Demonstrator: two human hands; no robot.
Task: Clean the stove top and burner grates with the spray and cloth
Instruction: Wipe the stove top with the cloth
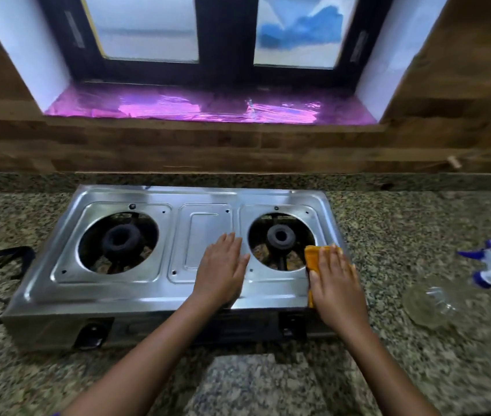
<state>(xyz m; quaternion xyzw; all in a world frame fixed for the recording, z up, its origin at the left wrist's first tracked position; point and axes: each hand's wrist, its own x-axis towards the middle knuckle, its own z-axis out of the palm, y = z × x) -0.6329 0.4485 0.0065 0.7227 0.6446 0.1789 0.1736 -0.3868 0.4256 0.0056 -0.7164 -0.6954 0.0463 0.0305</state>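
Note:
A steel two-burner stove top (136, 289) sits on the granite counter with its grates off, so both black burners (121, 240) (280, 235) show in round openings. My left hand (223, 268) lies flat, fingers straight, on the steel between the centre panel and the right burner. My right hand (335, 283) presses flat on an orange cloth (311, 258) at the stove's front right corner. The clear spray bottle (454, 292) with a blue and white trigger head lies on its side on the counter to the right.
The speckled granite counter (418, 223) runs all around the stove. A dark grate or stand (13, 259) pokes in at the left edge. Behind are a wood-look wall and a window sill covered in shiny purple foil (208, 109).

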